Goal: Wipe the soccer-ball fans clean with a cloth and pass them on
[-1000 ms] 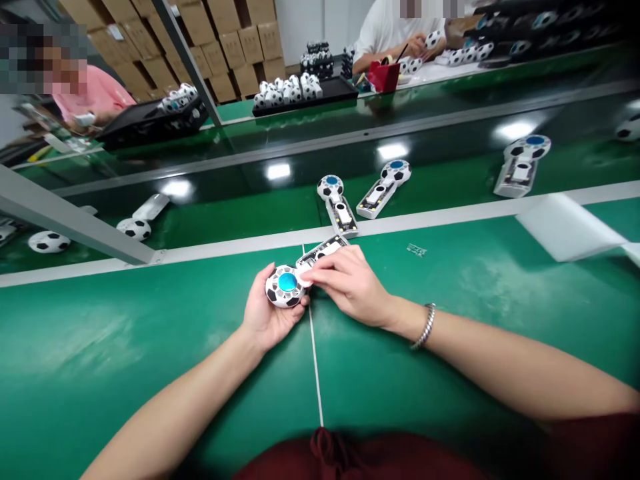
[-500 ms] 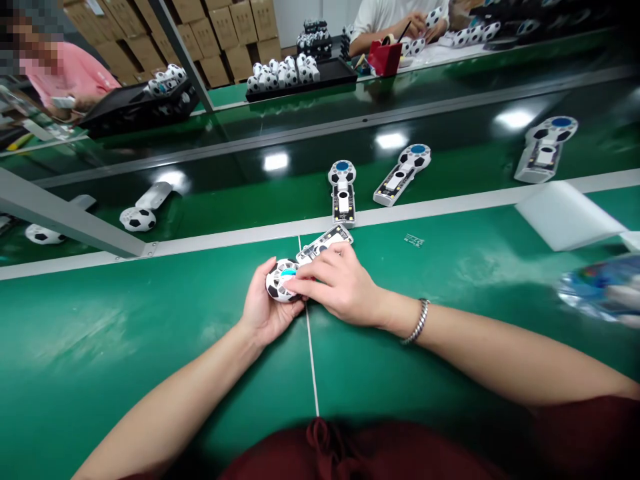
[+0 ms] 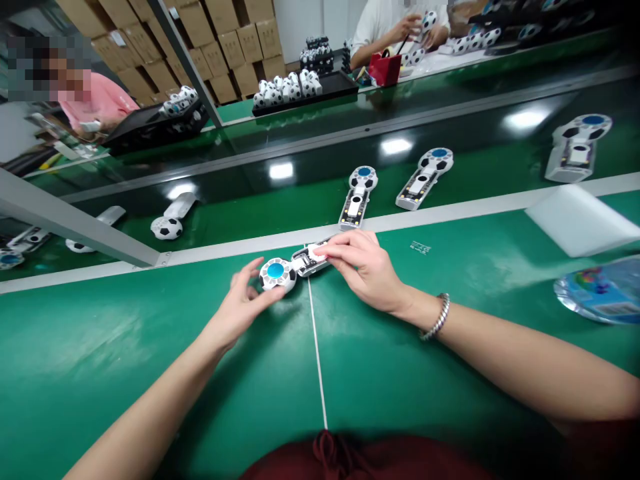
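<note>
A football-patterned device [image 3: 278, 275] lies face up before me, a round ball-like head with a blue disc at its centre joined to a long handle with its inside exposed. Around the left side of the head curve the fingers of my left hand [image 3: 243, 300], thumb against its near edge. My right hand [image 3: 367, 270] pinches the handle at its white inner part, thumb and forefinger together; its far end is partly hidden behind that hand. Similar devices, one of them [image 3: 358, 199] just beyond my hands, lie on the dark green belt.
On the right are a white foam block [image 3: 575, 220] and a clear plastic package [image 3: 600, 290]. A grey metal post [image 3: 90, 213] slants across the left. Across the belt, two people sit near black trays [image 3: 340, 81] of football-patterned pieces, with cardboard boxes [image 3: 230, 50] stacked behind.
My right fingers have left the blue disc and moved right onto the handle. My left hand has shifted from cupping the head to its left edge, and the whole disc now shows.
</note>
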`<action>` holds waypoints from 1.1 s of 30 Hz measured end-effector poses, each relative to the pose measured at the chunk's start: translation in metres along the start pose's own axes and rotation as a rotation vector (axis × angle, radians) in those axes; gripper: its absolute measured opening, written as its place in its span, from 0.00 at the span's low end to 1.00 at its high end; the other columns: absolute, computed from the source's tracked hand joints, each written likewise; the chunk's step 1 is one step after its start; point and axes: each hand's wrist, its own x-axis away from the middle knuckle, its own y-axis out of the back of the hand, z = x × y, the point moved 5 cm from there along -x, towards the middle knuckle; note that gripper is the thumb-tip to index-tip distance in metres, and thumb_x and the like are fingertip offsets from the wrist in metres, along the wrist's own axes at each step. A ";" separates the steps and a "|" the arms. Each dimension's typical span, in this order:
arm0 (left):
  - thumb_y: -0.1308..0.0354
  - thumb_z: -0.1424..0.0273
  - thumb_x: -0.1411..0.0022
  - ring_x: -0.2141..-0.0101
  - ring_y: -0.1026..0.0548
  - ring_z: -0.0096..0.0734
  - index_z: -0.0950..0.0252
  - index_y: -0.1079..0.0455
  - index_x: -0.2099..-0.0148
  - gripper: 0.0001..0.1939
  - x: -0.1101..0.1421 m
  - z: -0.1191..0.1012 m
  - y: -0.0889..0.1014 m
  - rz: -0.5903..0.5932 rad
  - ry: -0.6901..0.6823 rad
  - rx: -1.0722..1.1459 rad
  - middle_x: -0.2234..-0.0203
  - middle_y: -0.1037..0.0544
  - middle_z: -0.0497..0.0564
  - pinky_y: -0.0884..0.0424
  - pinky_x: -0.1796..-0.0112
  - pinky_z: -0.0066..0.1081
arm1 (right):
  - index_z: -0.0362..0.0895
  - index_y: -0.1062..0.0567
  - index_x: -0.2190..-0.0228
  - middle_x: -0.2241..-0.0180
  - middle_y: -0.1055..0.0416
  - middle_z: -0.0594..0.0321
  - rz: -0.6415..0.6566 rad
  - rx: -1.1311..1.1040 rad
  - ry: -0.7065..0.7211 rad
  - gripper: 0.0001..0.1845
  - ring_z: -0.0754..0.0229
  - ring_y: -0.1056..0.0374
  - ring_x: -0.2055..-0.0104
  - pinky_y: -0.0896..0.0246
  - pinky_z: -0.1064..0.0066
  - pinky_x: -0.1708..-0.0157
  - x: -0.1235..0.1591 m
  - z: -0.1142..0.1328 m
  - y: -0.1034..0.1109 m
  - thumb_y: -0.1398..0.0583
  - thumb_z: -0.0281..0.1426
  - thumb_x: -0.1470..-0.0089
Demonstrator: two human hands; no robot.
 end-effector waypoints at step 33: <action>0.49 0.79 0.50 0.53 0.38 0.52 0.68 0.34 0.56 0.17 -0.140 -0.026 0.146 -0.384 -0.283 -1.233 0.55 0.35 0.62 0.40 0.56 0.46 | 0.48 0.27 0.61 0.65 0.28 0.63 0.011 -0.028 0.044 0.11 0.62 0.35 0.62 0.44 0.66 0.62 0.003 -0.007 -0.003 0.45 0.25 0.44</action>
